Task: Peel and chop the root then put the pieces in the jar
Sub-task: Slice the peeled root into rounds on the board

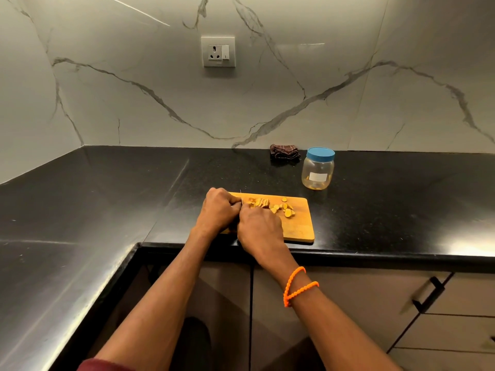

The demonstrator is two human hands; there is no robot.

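Both forearms reach forward over the counter edge to a wooden cutting board (300,226). The left hand (218,208) is curled closed at the board's left end, knuckles up; what it grips is hidden, though the root (259,202) lies just beside its fingers. The right hand (259,224) is closed around a knife (241,199), of which only a thin strip of blade shows between the two hands; the handle is covered. An orange bead bracelet (296,286) circles the right wrist. The partly sliced root rests on the board's far left, with cut yellow pieces (285,210) scattered just to its right. A clear jar (318,171) with a blue lid (320,153) on stands on the black counter (93,196) beyond the board's right corner, apart from it. A folded dark cloth (284,152) lies near the jar against the marble wall (134,89), below a wall socket (218,51)
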